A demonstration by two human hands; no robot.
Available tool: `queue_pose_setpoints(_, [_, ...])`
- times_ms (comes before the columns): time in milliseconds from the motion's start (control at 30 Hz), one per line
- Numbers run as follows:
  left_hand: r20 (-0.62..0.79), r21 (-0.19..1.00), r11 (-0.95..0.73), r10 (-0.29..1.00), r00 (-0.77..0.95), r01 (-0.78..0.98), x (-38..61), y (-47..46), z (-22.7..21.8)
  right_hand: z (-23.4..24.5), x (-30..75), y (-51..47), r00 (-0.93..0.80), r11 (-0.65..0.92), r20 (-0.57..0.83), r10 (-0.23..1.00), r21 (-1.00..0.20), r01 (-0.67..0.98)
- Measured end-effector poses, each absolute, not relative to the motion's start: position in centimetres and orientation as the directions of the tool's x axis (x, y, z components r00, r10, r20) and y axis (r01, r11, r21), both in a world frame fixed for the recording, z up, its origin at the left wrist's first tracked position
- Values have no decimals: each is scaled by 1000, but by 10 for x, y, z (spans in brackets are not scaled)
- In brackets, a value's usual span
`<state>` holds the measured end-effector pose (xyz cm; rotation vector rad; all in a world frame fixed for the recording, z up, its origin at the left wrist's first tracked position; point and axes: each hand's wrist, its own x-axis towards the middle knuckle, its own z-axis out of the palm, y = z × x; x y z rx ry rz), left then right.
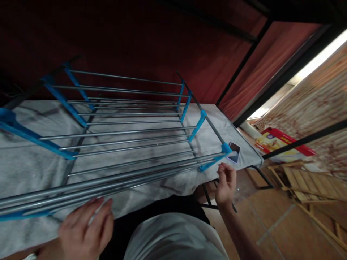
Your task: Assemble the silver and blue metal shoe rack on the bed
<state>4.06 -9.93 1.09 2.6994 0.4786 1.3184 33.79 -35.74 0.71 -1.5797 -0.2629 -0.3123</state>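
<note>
I see the rack (pixel 130 133) lying across the bed (pixel 27 162), its blue corner (pixel 226 148) at the near right beside a phone (pixel 234 151). My right hand (pixel 226 184) hovers half-curled and empty just below that corner; my left hand (pixel 86 227) lies flat-fingered at the near rods (pixel 81 184), and I cannot tell if it grips one

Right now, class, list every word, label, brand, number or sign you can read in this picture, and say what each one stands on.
No text here can be read.
The red and yellow box carries printed marks, too blurred to read.
The phone on the sheet shows nothing legible.
The metal rack with blue joints shows no lettering.
</note>
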Motion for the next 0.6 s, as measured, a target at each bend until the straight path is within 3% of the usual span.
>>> queue_pose_setpoints(100, [734,-9,-986,106,671,165,76,-119,14,7,360,-358,943,-60,334,-5,-941,333])
queue_pose_setpoints(267, [601,-95,-985,61,797,147,127,-129,25,1,370,-348,927,-25,261,270,-960,278])
queue_pose_setpoints(367, [570,-155,-976,37,821,151,135,-121,28,2,372,-348,920,-57,245,305,-960,274])
queue_pose_setpoints(600, [541,-210,-966,15,841,152,139,-109,29,10,384,-359,888,-342,269,372,-850,401])
